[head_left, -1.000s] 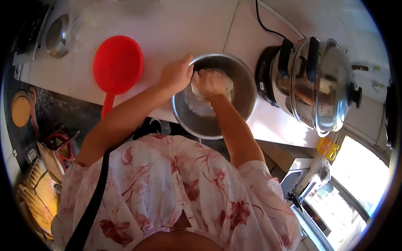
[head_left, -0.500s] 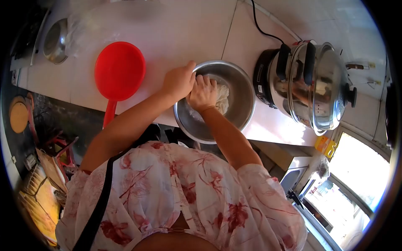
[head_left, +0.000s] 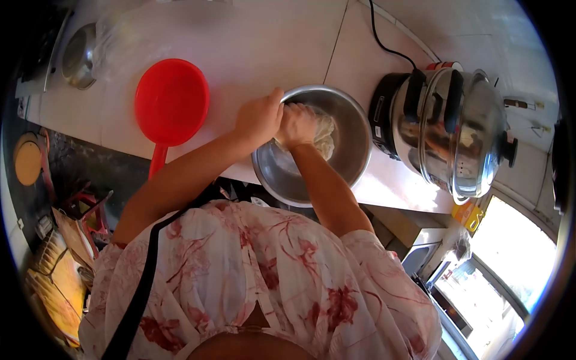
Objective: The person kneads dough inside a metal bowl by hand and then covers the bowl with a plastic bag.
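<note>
A stainless steel bowl (head_left: pixel 352 150) stands near the front edge of the counter, with a pale lump of dough (head_left: pixel 326 137) inside. My left hand (head_left: pixel 260 118) grips the bowl's left rim, thumb pointing up along it. Inside the bowl, my right hand (head_left: pixel 298 125) presses on the left side of the dough, its fingers curled into it and partly hidden. Both hands are close together at the rim, the left one slightly overlapping the right in view.
A red plastic ladle (head_left: pixel 171 102) lies left of the bowl, its handle over the counter edge. To the right stands a lidded electric steamer (head_left: pixel 441 126) with a black cord (head_left: pixel 384 42). A metal bowl (head_left: pixel 80 57) and clear plastic bag (head_left: pixel 120 51) sit at far left.
My right hand has rolled forward, its fingers curling into the dough. The dough has shifted slightly right in view. My left hand keeps its grip on the rim.
</note>
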Available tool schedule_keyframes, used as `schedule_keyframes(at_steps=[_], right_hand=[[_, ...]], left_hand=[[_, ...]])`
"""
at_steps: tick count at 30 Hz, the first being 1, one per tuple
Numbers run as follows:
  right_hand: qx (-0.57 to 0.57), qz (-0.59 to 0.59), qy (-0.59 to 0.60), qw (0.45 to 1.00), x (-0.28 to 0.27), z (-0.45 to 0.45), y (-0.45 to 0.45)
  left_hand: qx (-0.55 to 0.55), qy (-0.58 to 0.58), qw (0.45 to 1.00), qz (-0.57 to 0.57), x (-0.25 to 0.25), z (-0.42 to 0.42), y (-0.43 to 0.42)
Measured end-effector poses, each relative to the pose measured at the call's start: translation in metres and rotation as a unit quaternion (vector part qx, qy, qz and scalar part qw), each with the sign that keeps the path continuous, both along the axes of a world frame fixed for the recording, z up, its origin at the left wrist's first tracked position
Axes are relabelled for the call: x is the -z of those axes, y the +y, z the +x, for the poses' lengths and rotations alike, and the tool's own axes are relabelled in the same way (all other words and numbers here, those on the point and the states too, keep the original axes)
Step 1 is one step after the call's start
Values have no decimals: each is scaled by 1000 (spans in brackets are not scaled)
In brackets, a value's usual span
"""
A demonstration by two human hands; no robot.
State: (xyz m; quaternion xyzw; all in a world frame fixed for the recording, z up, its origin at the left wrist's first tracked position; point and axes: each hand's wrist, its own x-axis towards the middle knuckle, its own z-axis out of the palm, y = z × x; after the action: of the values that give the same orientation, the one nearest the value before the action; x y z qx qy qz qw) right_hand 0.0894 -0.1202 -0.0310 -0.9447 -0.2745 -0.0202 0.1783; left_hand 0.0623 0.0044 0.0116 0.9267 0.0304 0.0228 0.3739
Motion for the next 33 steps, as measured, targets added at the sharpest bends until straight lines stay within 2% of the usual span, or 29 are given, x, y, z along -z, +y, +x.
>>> schedule_keyframes(at_steps=[4, 7, 9, 12, 14, 16, 18, 20, 21, 28, 33], right_hand=[[40, 17, -31, 999, 2, 0, 3], [32, 14, -7, 999, -14, -1, -3], [30, 69, 173, 982, -43, -3, -21], [33, 4, 105, 994, -61, -10, -41], [48, -1, 117, 992, -60, -23, -48], [25, -58, 12, 998, -53, -42, -56], [61, -80, 54, 993, -53, -63, -60], [21, -137, 52, 989, -55, -78, -67], [6, -121, 14, 993, -51, -83, -65], [-54, -158, 18, 986, -38, -68, -61], [-122, -89, -14, 988, -31, -57, -64]], left_hand=[[3, -12, 1000, 26, 2, 5, 1], [-3, -5, 999, 46, 0, 9, 4], [-1, 10, 999, 48, 0, 6, 3], [0, -2, 999, 53, 0, 6, 2], [-4, 0, 998, 56, 0, 4, 1], [-9, 2, 998, 59, 0, 5, 2], [-9, 8, 999, 45, 2, 5, 1], [1, 22, 999, 34, -3, 4, 1], [5, 36, 999, 26, -4, 4, 2], [-2, 20, 1000, 18, -1, 4, 3], [-7, 35, 999, 3, -2, 2, 2]])
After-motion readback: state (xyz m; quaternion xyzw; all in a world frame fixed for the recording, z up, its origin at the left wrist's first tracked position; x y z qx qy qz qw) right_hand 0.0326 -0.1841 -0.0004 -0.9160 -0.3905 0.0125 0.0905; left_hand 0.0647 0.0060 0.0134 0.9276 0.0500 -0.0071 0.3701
